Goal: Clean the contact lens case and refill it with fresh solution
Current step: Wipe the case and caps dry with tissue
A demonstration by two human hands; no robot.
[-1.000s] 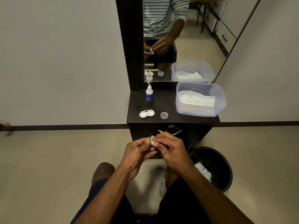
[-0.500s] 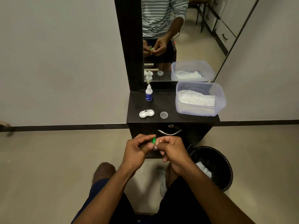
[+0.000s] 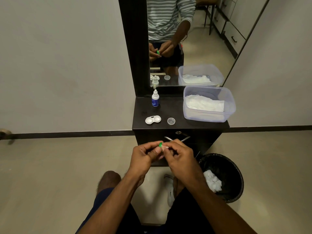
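A green lens-case cap (image 3: 160, 144) is pinched in the left hand (image 3: 144, 157), while a small white swab (image 3: 165, 147) is pressed to it by the curled fingers of the right hand (image 3: 179, 157). At 12 o'clock, the open lens case (image 3: 153, 119), a clear cap (image 3: 171, 121) and solution bottle (image 3: 155, 98) are seen on the dark cabinet (image 3: 177, 107).

Black bin (image 3: 236, 188) on the floor, mirror (image 3: 194, 39) above the cabinet (image 3: 177, 107).
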